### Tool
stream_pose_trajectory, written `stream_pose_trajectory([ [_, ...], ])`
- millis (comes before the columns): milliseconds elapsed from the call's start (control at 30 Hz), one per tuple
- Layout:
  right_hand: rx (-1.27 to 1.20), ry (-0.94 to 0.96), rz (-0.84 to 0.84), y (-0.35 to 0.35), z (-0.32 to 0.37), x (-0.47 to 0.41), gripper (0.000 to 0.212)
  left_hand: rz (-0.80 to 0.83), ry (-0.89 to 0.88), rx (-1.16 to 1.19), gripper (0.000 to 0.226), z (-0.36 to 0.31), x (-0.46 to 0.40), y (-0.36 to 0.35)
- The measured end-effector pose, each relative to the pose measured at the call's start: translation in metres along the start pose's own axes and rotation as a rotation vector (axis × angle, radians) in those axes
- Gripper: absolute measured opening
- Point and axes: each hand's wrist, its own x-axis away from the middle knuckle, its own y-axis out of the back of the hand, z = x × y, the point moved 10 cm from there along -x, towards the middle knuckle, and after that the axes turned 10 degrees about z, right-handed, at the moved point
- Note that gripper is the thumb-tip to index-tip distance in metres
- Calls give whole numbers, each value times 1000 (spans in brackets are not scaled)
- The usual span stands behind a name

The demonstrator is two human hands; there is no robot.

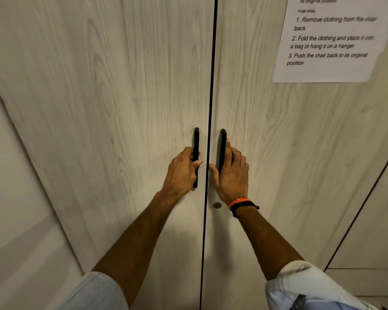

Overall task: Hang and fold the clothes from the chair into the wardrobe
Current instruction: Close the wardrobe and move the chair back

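Wardrobe [121, 86], sheet [327, 41] "Remove clothing", partly blurred

- Two wardrobe doors: left door [99, 108], right door [267, 153].
- Two black bar handles: left handle [196, 139], right handle [222, 148].
- Two hands: left hand [182, 173], right hand [232, 175].
- One printed sheet [329, 41], upper right door corner.
- One round lock [217, 205].
- Two wristbands [242, 204].

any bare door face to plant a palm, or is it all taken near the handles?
Crowded at the seam: left hand grips the left handle, right hand grips the right handle, lock just below. Free: left door left of its handle; right door between handle and paper above.
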Motion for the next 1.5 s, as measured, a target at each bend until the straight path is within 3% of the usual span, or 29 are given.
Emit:
stream_pose_trajectory([
  [267, -159, -17, 100, 10, 1, 4, 83, 0, 96, 39, 34, -3, 5, 1],
  [367, -288, -14, 18, 21, 1, 13, 64, 41, 170, 33, 44, -1, 18, -4],
  [500, -330, 131, -134, 43, 18, 28, 36, 37, 265, -5, 48, 8, 42, -2],
  [733, -539, 216, 344, -17, 32, 63, 21, -96, 530, -175, 42, 17, 133, 15],
  [1000, -710, 590, 945, -27, 130, 223, 25, -339, 1064, -322, 38, -33, 380, 31],
  [1200, -815, 924, 1275, 47, 240, 415, 26, -612, 1458, -357, 32, -144, 623, 40],
  [1333, -876, 1182, 1431, 130, 288, 548, 23, -866, 1681, -366, 31, -246, 775, 24],
  [1500, -906, 1473, 1530, 221, 319, 691, 23, -1113, 1851, -380, 31, -354, 903, -6],
])
